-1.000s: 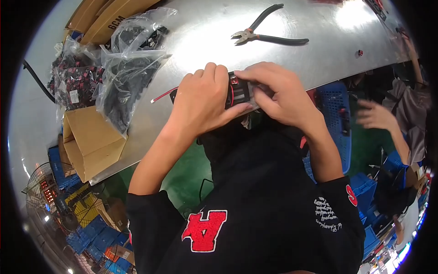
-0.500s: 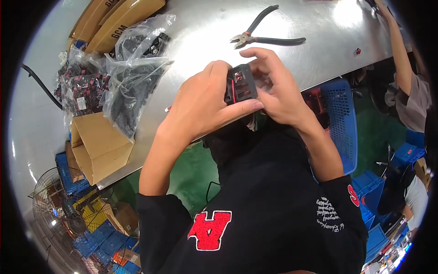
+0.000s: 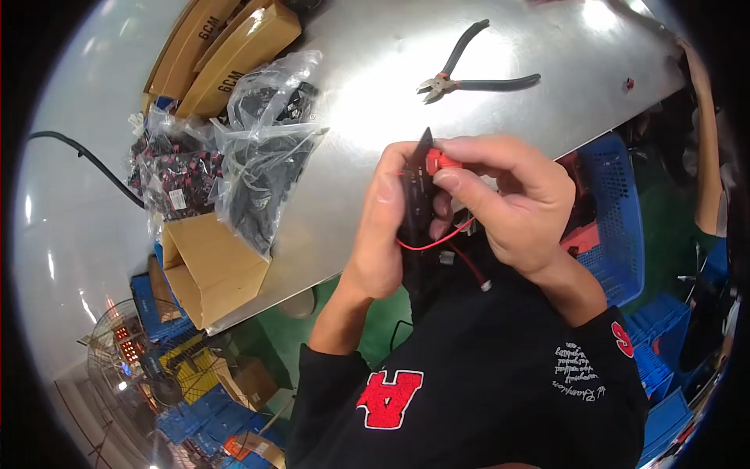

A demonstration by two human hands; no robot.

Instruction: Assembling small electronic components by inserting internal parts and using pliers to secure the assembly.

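1. At far left I see clear plastic bags [image 3: 242,168] of small dark parts on the metal table [image 3: 367,47], an open cardboard box [image 3: 207,266] at its edge.
2. My left hand [image 3: 383,227] is curled shut around a small black part [image 3: 414,203], held edge-on above the table's near edge.
3. My right hand [image 3: 508,203] pinches a red connector [image 3: 439,162] at the part's top; thin red wires [image 3: 437,242] trail below.
4. Black-handled cutters [image 3: 469,74] lie well apart, farther up the table.
5. A blue crate [image 3: 617,219] sits right.

Glossy, smooth metal tabletop [image 3: 359,102]; crinkled clear plastic bags [image 3: 258,156]; matt brown cardboard box [image 3: 211,266]; rubbery-handled steel cutters [image 3: 473,74].
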